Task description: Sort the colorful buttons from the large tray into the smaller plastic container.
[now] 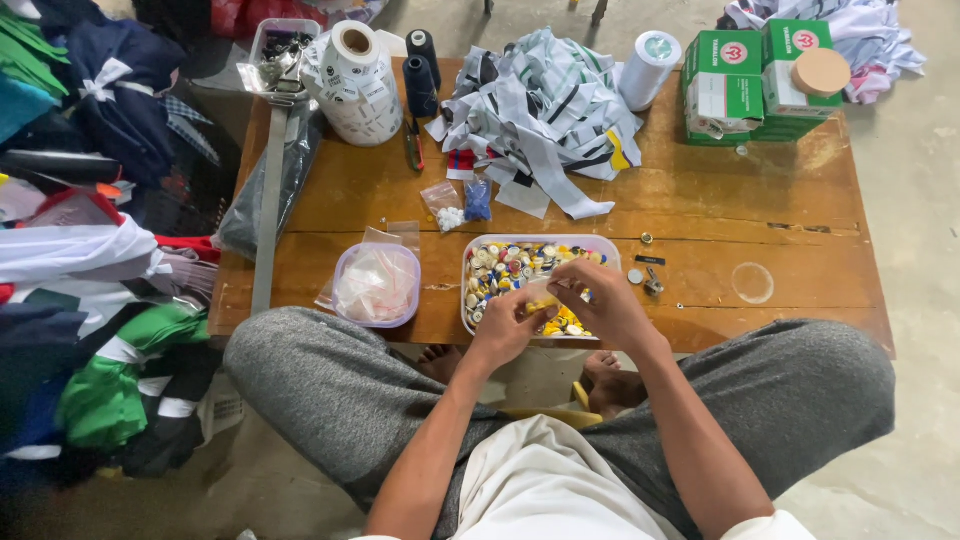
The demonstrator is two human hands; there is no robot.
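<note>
My left hand and my right hand meet over the near edge of a clear rectangular tray full of small mixed-colour buttons. Both hands pinch something small and clear between the fingertips, likely a little plastic bag; its contents are too small to tell. The tray rests on a low wooden table just beyond my knees in grey trousers.
A round tub of clear small bags stands left of the tray. Behind lie two small filled bags, a pile of fabric strips, thread cones, label rolls, green boxes. Folded clothes are stacked at the left.
</note>
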